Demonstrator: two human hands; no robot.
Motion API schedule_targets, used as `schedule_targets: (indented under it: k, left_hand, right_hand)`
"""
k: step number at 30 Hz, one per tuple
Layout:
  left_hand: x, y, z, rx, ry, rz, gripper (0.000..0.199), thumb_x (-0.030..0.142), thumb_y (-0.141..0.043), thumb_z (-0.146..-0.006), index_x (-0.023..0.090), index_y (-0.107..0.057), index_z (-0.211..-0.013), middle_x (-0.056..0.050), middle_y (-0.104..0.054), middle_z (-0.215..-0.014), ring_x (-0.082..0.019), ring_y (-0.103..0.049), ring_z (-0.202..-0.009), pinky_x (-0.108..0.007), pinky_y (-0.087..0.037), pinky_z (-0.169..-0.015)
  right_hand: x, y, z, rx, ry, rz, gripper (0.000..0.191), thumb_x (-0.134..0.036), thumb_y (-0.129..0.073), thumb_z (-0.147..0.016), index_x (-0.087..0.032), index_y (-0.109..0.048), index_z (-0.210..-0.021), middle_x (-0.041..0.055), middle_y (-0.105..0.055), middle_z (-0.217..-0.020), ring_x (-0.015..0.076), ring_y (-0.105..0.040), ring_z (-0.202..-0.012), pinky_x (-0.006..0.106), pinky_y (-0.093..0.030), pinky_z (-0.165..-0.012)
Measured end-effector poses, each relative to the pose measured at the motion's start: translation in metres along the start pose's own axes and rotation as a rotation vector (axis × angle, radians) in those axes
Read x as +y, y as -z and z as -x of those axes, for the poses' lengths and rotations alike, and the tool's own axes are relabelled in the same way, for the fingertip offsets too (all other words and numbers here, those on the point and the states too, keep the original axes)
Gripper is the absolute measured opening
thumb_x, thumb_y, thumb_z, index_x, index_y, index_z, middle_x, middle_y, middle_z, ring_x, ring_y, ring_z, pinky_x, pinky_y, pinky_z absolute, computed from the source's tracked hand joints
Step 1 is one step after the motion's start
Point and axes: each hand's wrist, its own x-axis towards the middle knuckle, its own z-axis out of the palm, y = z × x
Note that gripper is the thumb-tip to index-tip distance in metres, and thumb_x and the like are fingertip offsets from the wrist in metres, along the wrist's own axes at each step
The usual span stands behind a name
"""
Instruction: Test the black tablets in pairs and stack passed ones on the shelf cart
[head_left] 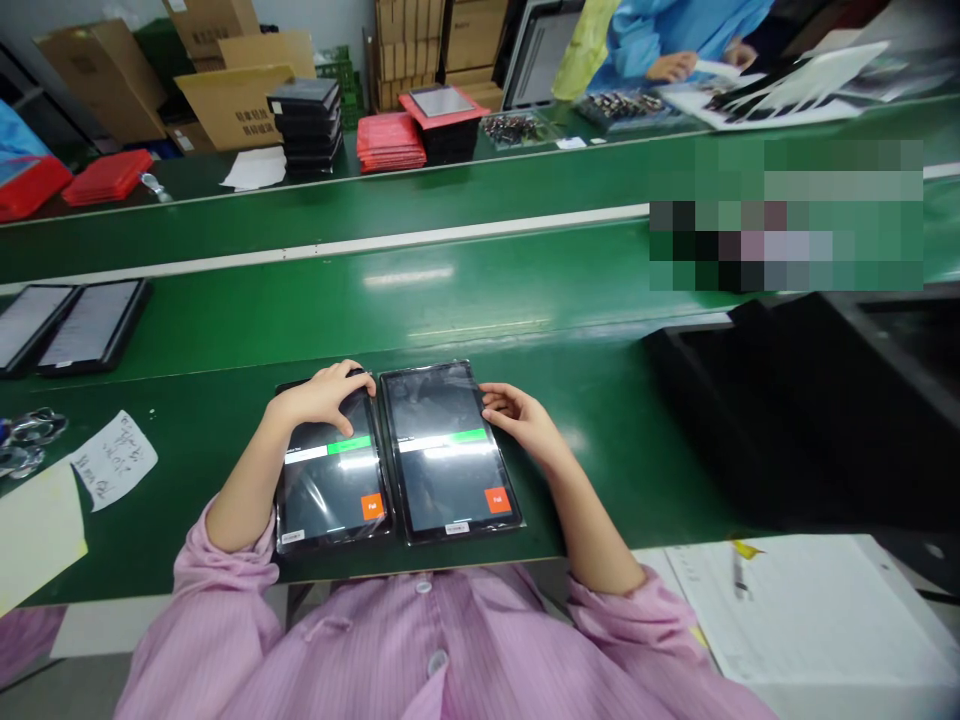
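Two dark tablets lie side by side before me, their screens lit with a white and green bar and an orange-red square. Across the upper part of the left tablet point(330, 500) rests my left hand point(322, 398), its thumb apart from the fingers and its fingertips near the upper right corner. My right hand point(521, 420) is at the right side of the right tablet point(442, 490), with bent fingers and thumb close together on its edge. Clear film seems to cover both tablets. The undersides of my fingers are hidden.
More tablets point(90, 322) lie at left. Near them are a handwritten note point(116, 460) and yellowish paper point(37, 530). Black foam-like material point(780, 420) stands at right, above white sheets point(810, 610). Beyond the green conveyor point(487, 265), a person in blue point(675, 40) handles something white.
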Motion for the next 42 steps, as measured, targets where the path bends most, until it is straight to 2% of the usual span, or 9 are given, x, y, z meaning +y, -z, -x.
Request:
schedule_targets:
  k: [10,16,27,42]
  left_hand:
    - [0.005,0.002,-0.003,-0.018,0.036,-0.022,0.063,0.024,-0.086,-0.064,0.030,-0.055,-0.118,-0.007,-0.042,-0.133,-0.033,-0.044,-0.126,-0.043,-0.038,-0.104]
    - [0.011,0.006,-0.009,-0.066,0.098,-0.076,0.063,0.019,-0.087,-0.060,0.029,-0.054,-0.113,-0.007,-0.043,-0.123,-0.031,-0.049,-0.116,-0.038,-0.044,-0.092]
    - [0.008,0.005,-0.006,-0.053,0.085,-0.045,0.066,0.022,-0.087,-0.059,0.031,-0.053,-0.115,-0.004,-0.043,-0.122,-0.028,-0.048,-0.118,-0.036,-0.042,-0.096]
    - [0.008,0.005,-0.008,-0.059,0.106,-0.026,0.068,0.023,-0.087,-0.057,0.030,-0.054,-0.117,-0.005,-0.042,-0.125,-0.031,-0.047,-0.119,-0.040,-0.040,-0.101]
  right_hand:
    - [-0.007,0.001,0.002,-0.038,0.025,0.040,0.042,-0.037,-0.076,-0.070,-0.022,-0.069,-0.109,0.0050,-0.066,-0.091,0.0221,-0.063,-0.085,0.036,-0.054,-0.078]
    - [-0.005,-0.001,0.001,-0.022,0.017,0.039,0.043,-0.038,-0.074,-0.070,-0.022,-0.067,-0.110,0.0052,-0.065,-0.092,0.0218,-0.063,-0.086,0.036,-0.054,-0.078]
    - [-0.004,0.001,0.001,-0.053,0.014,0.055,0.043,-0.038,-0.072,-0.073,-0.021,-0.064,-0.112,0.0052,-0.064,-0.095,0.0211,-0.063,-0.089,0.034,-0.053,-0.079]
    - [-0.003,0.000,-0.001,-0.059,0.021,0.049,0.045,-0.037,-0.072,-0.072,-0.020,-0.062,-0.112,0.0055,-0.063,-0.095,0.0209,-0.062,-0.088,0.034,-0.051,-0.076]
